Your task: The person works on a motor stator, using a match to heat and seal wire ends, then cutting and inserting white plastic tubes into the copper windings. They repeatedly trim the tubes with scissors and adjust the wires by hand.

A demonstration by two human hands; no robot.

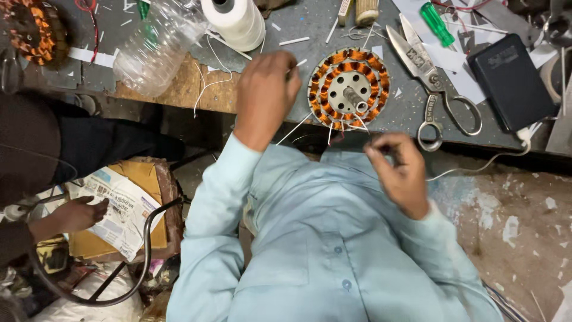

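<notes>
Workbench (381,113) of grey, speckled sheet laid over a worn wooden edge, littered with white paper slivers; below it, a rough concrete floor (512,203) with flaking pale patches. A crumpled clear plastic bottle (158,45) is seen lying tilted at the bench's left, and a fat cone of white thread (238,21) just beside it. A flat black case (512,80) is placed at the right, with steel scissors (432,83) between it and the stator. A green-handled screwdriver (437,24) lies near the top edge.

The stator (349,88), a round metal disc ringed with glossy copper-orange windings and a short central shaft, is set near the bench's front edge, between the two hands. White sleeved leads (333,128) hang from its lower rim over the edge.

The left hand (265,89) is held just left of the stator, fingers curled shut around a thin white sliver. The right hand (399,170) is held below the bench edge, fingertips pinched together on something too fine to make out.

At far left, another person's hand (74,214) rests on a folded newspaper (122,209) atop a brown stool.
</notes>
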